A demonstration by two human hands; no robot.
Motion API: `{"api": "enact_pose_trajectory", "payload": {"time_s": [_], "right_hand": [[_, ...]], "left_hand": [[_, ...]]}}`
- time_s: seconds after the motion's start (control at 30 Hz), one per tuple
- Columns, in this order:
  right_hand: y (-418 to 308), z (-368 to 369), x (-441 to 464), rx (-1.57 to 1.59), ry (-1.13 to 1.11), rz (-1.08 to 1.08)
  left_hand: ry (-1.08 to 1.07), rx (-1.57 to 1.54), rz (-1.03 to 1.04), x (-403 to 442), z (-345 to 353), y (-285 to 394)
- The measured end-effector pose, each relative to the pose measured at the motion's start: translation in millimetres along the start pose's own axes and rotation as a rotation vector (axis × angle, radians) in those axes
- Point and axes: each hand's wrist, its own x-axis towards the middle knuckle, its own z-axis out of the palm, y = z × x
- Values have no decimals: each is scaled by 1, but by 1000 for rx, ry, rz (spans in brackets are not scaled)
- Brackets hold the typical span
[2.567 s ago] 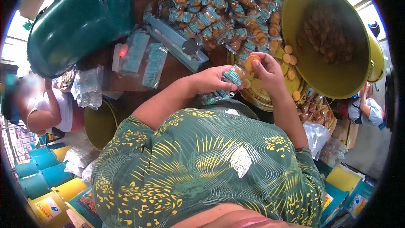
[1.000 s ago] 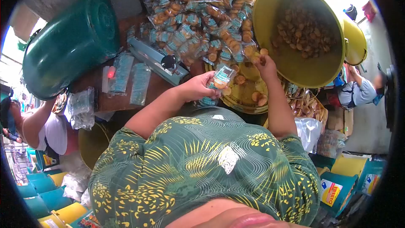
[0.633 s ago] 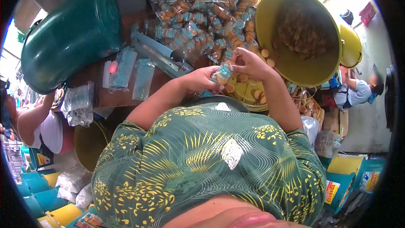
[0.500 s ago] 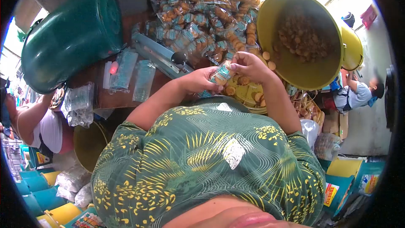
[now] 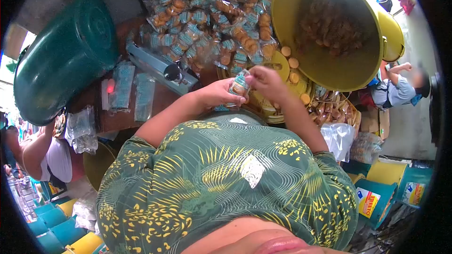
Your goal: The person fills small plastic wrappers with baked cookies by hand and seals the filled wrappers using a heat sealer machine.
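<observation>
Both hands meet at a small cookie packet (image 5: 239,87).
The left hand (image 5: 219,94), its forearm (image 5: 175,114) slanting forward and inward, grips the packet between thumb and fingers. The right hand (image 5: 266,83) bends in from the other side, fingers curled at the packet's upper end; whether they pinch it, I cannot tell. Loose cookies (image 5: 293,63) lie just beyond the right hand, near the yellow bin (image 5: 346,73).

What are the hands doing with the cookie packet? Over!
Left hand holds cookie packet. Right hand at packet's upper end, grip unclear. Loose cookies nearby; nothing visibly in the way.
</observation>
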Motion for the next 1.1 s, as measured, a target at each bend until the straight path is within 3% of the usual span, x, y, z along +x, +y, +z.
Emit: {"api": "enact_pose_trajectory", "payload": {"time_s": [0.03,0.1,0.17,0.23,0.33,0.4,0.5,0.57,0.67,0.8,0.9,1.1], "right_hand": [[17,-10,6,42,-15,-18],[48,-40,19,-47,326,74],[135,-77,36,-673,704,-75],[160,-94,31,-631,456,663],[186,-96,18,-481,453,435],[184,-89,16,-127,480,273],[96,-55,14,315,404,20],[57,-29,7,437,179,-24],[12,-12,-7,496,-248,115],[-12,-7,-17,101,168,-256],[-13,-1,-27,-175,224,-252],[-1,-7,-38,-33,263,-34]], "left_hand": [[9,0,-11,-4,2,1],[34,0,-20,-11,5,7],[63,17,36,-8,0,0],[81,-4,74,-7,-3,0],[87,36,66,-4,-9,-1],[90,77,66,-3,-6,-1],[73,98,31,-1,-1,7],[12,108,25,6,2,12],[-59,199,38,20,2,4],[-15,170,11,26,5,2],[-16,73,-9,26,10,7],[-75,-21,-55,38,10,-8]]}}
